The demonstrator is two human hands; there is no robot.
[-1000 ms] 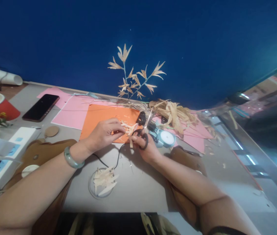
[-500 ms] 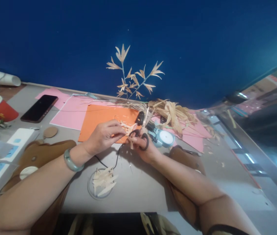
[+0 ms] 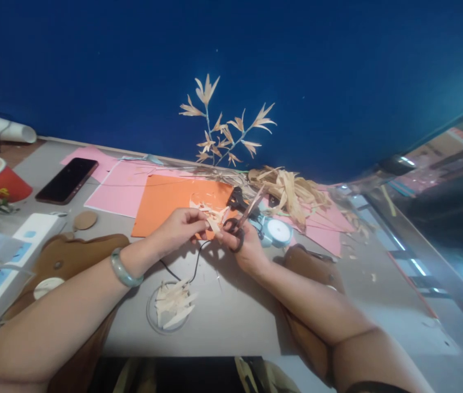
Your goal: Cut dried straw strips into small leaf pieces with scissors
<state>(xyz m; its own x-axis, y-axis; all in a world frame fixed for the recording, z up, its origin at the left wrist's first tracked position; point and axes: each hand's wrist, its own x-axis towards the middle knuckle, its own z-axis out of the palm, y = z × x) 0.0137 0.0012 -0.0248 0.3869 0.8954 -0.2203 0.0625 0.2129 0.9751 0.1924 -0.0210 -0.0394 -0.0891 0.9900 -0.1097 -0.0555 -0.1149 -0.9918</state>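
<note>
My right hand (image 3: 248,248) is closed around black-handled scissors (image 3: 251,206), whose blades point up and away from me. A small pale strip of dried husk (image 3: 215,228) sits between the fingertips of both hands. My left hand (image 3: 184,226), with a green bangle on the wrist, pinches toward that strip. Below the hands, cut pale husk pieces (image 3: 174,303) lie on a round clear dish. Husk scraps (image 3: 215,210) are scattered over the orange sheet (image 3: 166,196) just beyond my fingers.
Behind stands a branch with husk flowers (image 3: 227,131) against the blue wall. Dried husks (image 3: 290,191) and a light-blue device with a white disc (image 3: 278,232) lie to the right. At left are a phone (image 3: 66,180), a red paper cup (image 3: 0,180) and a power strip (image 3: 14,256).
The scissors have tilted to the right, with their blades closer together. My left hand has dropped slightly, and the strip between my fingertips has turned upward.
</note>
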